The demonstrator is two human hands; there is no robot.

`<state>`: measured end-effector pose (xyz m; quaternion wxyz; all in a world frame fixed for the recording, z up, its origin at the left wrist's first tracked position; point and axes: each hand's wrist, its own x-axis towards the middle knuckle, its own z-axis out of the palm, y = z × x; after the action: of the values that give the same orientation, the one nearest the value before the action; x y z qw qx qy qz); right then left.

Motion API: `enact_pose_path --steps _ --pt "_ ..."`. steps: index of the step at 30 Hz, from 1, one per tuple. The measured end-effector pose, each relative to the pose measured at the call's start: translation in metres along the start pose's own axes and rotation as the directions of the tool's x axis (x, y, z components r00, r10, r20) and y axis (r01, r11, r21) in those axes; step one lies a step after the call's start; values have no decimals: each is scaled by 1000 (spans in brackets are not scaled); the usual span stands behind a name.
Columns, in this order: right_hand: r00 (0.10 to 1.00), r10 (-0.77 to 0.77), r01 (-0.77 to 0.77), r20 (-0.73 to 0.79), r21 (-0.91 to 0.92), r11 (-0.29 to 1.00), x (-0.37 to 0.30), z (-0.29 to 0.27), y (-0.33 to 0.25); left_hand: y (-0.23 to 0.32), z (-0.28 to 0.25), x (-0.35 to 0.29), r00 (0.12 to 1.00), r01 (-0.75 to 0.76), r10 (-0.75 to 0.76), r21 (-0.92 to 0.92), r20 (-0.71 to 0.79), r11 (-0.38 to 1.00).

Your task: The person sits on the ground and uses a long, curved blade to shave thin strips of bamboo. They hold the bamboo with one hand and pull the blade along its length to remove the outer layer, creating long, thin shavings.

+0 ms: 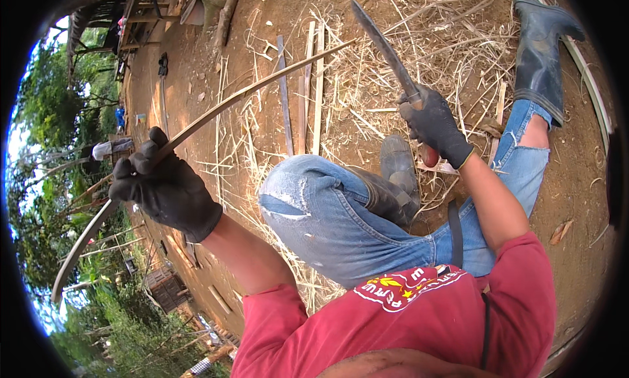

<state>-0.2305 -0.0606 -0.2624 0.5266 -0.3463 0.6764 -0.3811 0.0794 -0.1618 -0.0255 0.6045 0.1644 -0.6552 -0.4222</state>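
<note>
My left hand (pixel 171 188), in a black glove, is closed around a long thin wooden strip (pixel 242 93). The strip slants up to the right from my fingers, and its other end curves down at the far left. In my right hand (pixel 438 124), also gloved in black, is a machete (pixel 386 47) with a long dark blade and a reddish-brown handle. Its blade points up and to the left. The tip of the strip ends close to the left of the blade, apart from it.
Pale shavings (pixel 360 76) cover the dirt ground around several straight wooden strips (pixel 319 90). My legs in torn jeans (pixel 341 207) and black rubber boots (pixel 540 57) stretch across the middle and right. Trees (pixel 39 149) and a wooden structure (pixel 147 18) stand at the left.
</note>
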Motion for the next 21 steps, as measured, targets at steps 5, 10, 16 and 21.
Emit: enact_pose_path --steps 5,10,16,21 --pt "999 13 -6 -31 206 979 2 -8 -4 0 25 5 964 28 66 343 -259 939" --pt "1000 29 -27 -8 236 971 2 -9 -3 0 38 9 954 43 70 363 -293 931" --pt "999 -21 25 -35 114 993 -2 -5 -4 36 59 13 962 -158 177 105 -208 982" --pt "981 -196 196 9 -113 974 -11 10 -4 47 102 -22 971 -190 199 -76 135 979"
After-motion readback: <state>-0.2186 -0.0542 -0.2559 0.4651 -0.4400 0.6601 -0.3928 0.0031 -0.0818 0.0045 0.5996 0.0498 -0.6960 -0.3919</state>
